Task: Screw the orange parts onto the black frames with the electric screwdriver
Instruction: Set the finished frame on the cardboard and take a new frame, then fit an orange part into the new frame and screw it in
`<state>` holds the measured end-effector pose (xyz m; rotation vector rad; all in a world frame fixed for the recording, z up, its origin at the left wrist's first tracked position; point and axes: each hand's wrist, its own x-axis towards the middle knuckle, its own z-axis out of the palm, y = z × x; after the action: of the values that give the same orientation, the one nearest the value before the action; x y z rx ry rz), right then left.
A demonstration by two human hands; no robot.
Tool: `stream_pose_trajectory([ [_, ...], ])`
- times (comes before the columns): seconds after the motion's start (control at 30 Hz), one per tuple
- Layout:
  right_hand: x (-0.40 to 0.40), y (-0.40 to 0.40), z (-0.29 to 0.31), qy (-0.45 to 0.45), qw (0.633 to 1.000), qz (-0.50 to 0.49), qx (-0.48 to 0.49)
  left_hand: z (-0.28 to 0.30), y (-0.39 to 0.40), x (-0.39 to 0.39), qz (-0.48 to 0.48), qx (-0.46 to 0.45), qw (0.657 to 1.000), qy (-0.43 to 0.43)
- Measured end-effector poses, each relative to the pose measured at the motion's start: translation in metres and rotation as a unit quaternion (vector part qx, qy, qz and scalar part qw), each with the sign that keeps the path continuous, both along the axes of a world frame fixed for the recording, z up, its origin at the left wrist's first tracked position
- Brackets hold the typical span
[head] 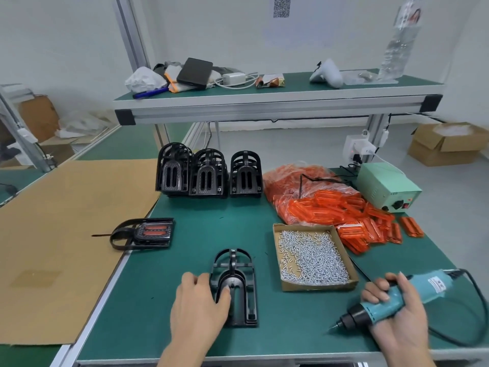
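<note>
An assembly workstation in a small factory workshop

We see a green-matted bench (185, 327) on aluminium framing with an upper shelf (277, 98), stacked black frames (209, 173), bagged orange parts (330, 205), a tray of screws (312, 256), a corded electric screwdriver (391, 303) with its power supply (386, 185), and cardboard cartons (447, 144) on the floor.

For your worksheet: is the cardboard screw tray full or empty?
Partly full: silver screws cover most of the cardboard tray floor.

QR code sheet (281, 6) on wall, screwdriver label (438, 284) illegible
</note>
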<state>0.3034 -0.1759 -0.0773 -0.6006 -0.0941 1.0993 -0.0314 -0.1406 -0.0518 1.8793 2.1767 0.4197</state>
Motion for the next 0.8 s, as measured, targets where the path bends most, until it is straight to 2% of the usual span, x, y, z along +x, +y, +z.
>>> stream_pose_trajectory([
  [0.1, 0.000, -0.001, 0.001, 0.009, 1.000, 0.000, 0.006, 0.016, 0.011, 0.019, -0.019, 0.081, 0.996, -0.043],
  [0.17, 0.001, -0.001, 0.001, 0.013, 1.000, 0.003, 0.011, 0.030, 0.024, 0.047, -0.074, 0.123, 0.985, -0.098],
  [0.23, 0.002, -0.001, 0.002, 0.021, 1.000, 0.010, 0.012, 0.042, 0.038, 0.086, -0.147, 0.139, 0.973, -0.115],
  [0.37, 0.003, -0.003, 0.002, 0.035, 0.999, 0.016, 0.005, 0.055, 0.070, 0.178, -0.312, 0.144, 0.938, -0.054],
  [0.43, 0.004, -0.003, 0.002, 0.039, 0.999, 0.021, 0.004, 0.057, 0.084, 0.221, -0.359, 0.122, 0.925, -0.039],
  [0.53, 0.006, -0.002, 0.002, 0.038, 0.999, 0.030, -0.001, 0.054, 0.100, 0.271, -0.377, 0.092, 0.921, 0.039],
  [0.67, 0.007, -0.001, 0.001, 0.042, 0.999, 0.033, -0.009, 0.039, 0.112, 0.302, -0.361, 0.065, 0.918, 0.148],
  [0.8, 0.007, 0.001, 0.002, 0.046, 0.998, 0.033, -0.010, 0.023, 0.117, 0.304, -0.358, 0.112, 0.917, 0.137],
])
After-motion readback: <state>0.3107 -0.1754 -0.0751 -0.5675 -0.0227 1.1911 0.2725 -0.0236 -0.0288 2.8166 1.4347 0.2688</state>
